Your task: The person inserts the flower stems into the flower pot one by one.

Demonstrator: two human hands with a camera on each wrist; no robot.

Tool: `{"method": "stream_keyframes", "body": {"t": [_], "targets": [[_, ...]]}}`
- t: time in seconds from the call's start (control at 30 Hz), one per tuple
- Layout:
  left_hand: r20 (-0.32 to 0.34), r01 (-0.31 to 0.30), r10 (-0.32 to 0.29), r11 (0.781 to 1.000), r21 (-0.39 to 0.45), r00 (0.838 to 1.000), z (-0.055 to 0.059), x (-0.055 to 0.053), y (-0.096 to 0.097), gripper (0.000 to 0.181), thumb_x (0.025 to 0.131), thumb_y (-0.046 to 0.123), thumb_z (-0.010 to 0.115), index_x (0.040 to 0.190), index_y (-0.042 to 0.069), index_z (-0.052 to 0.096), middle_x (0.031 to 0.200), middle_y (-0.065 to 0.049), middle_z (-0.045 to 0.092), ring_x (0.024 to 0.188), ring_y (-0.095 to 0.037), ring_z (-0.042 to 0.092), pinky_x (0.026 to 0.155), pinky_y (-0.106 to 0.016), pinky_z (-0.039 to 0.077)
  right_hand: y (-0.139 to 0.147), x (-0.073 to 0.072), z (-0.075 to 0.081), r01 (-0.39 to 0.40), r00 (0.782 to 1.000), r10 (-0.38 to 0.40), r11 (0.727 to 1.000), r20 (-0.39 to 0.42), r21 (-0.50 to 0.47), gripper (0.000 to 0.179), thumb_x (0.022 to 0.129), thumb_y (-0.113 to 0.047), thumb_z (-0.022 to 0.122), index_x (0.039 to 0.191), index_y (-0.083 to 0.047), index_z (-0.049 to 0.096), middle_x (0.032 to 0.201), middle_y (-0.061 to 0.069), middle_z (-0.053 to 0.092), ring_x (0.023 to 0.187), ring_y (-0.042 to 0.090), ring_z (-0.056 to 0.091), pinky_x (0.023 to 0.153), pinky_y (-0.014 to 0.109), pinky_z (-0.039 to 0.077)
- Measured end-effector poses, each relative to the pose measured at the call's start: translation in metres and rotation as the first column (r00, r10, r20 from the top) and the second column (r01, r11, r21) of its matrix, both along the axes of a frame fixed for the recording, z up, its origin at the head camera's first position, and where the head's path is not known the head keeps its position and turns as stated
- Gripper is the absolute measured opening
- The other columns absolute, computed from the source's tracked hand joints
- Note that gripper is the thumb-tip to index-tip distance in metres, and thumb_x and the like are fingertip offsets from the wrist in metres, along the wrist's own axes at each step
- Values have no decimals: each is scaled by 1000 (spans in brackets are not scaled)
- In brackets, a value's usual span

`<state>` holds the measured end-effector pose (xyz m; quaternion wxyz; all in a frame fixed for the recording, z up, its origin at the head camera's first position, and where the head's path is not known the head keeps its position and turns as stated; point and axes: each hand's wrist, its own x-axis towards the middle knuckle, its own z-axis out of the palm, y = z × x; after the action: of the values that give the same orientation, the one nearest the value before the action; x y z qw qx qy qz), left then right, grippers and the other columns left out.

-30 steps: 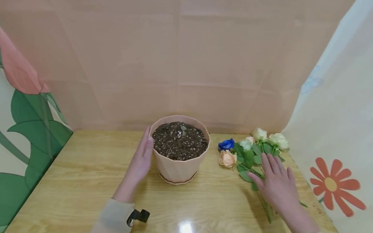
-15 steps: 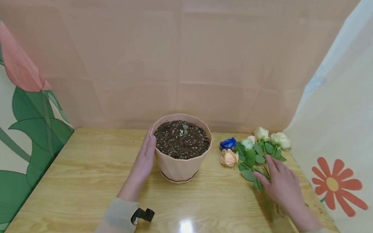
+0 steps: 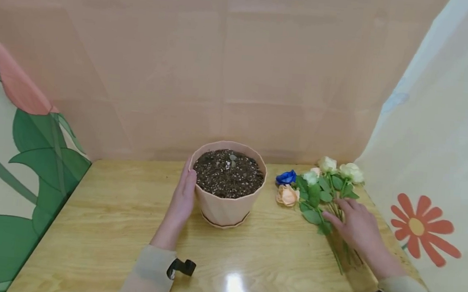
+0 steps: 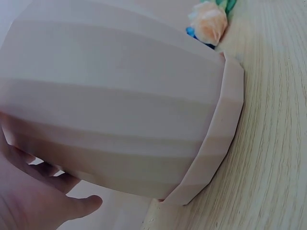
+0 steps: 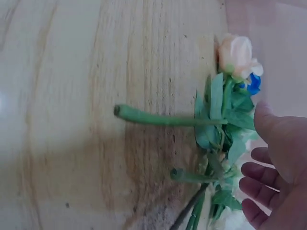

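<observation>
Pale pink coats the faceted, round flowerpot [image 3: 223, 211], which stands upright near the middle of the light wood-grain tabletop [image 3: 130, 211] on a matching angular saucer [image 3: 224, 226]. Dark, white-flecked soil [image 3: 227, 182] fills it almost to the rim, and a small grey-green sprig [image 3: 233, 158] shows towards the back of the soil. The left hand [image 3: 182, 192] rests along the pot's left side, its grip wide, fingers extended against the wall, the thumb apart from it in the left wrist view. To the right of the pot, apart from it, lies a loose bunch of roses: a deep blue rose [image 3: 286, 177], a peach rose [image 3: 288, 195] just in front of it, a pale mint rose [image 3: 311, 177] and cream-white roses [image 3: 351, 172] farther right, among green leaves [image 3: 312, 216]. Their cut green stems [image 3: 337, 257] point towards the person. The right hand [image 3: 361, 230] is over those stems, its grip wide, fingers loosely bent and thumb spread away; whether the fingertips touch the stems cannot be told.
</observation>
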<state>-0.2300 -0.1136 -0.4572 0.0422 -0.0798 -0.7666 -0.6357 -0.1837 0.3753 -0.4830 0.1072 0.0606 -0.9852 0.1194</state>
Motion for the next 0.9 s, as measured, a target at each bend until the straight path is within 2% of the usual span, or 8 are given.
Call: {"method": "stream_keyframes", "body": {"t": [0.1, 0.17, 0.27, 0.4, 0.6, 0.9], "targets": [[-5, 1, -1, 1000, -7, 1000, 1, -1, 0, 65, 118, 60, 23, 178, 41, 6, 185, 3, 7, 169, -32, 10, 133, -64, 9, -1, -4, -3, -13, 1000, 13, 999, 7, -41, 56, 105, -40, 78, 133, 7, 70, 109, 26, 70, 85, 40, 68, 71, 60, 57], [-7, 0, 0, 1000, -6, 1000, 1, -2, 0, 66, 118, 61, 23, 178, 40, 6, 185, 3, 7, 168, -32, 10, 133, -64, 9, -3, -6, -5, -7, 999, 10, 997, 39, -76, 49, 106, -38, 78, 125, 6, 72, 94, 14, 69, 73, 27, 62, 60, 48, 53], [-10, -1, 1, 1000, 3, 1000, 1, -2, 0, 66, 118, 60, 23, 179, 39, 6, 185, 3, 7, 169, -32, 10, 134, -63, 9, -6, -8, -7, 24, 995, -13, 994, 96, -110, 47, 107, -40, 76, 121, 5, 71, 83, 3, 64, 65, 18, 55, 55, 38, 46], [-13, 1, -1, 1000, 8, 1000, 0, -2, 0, 66, 119, 58, 23, 179, 38, 7, 185, 3, 7, 168, -32, 11, 134, -63, 10, -9, -7, -10, 52, 990, -36, 991, 134, -120, 50, 108, -43, 73, 121, 5, 68, 81, 1, 64, 64, 17, 54, 54, 37, 45], [-14, 0, 0, 1000, 5, 1000, -2, -1, 1, 65, 119, 58, 23, 179, 38, 7, 185, 1, 8, 168, -34, 13, 133, -64, 11, -11, -4, -12, 72, 989, -56, 991, 139, -113, 53, 108, -46, 72, 121, 5, 69, 80, 0, 64, 64, 17, 54, 56, 38, 44], [-10, -11, 11, 1000, 9, 1000, -4, -1, 1, 64, 118, 60, 25, 178, 42, 9, 184, 3, 10, 168, -35, 14, 133, -64, 11, -11, -3, -16, 97, 985, -71, 982, 157, -163, 41, 107, -43, 75, 113, -3, 68, 81, 1, 62, 65, 19, 53, 57, 36, 43]]}}
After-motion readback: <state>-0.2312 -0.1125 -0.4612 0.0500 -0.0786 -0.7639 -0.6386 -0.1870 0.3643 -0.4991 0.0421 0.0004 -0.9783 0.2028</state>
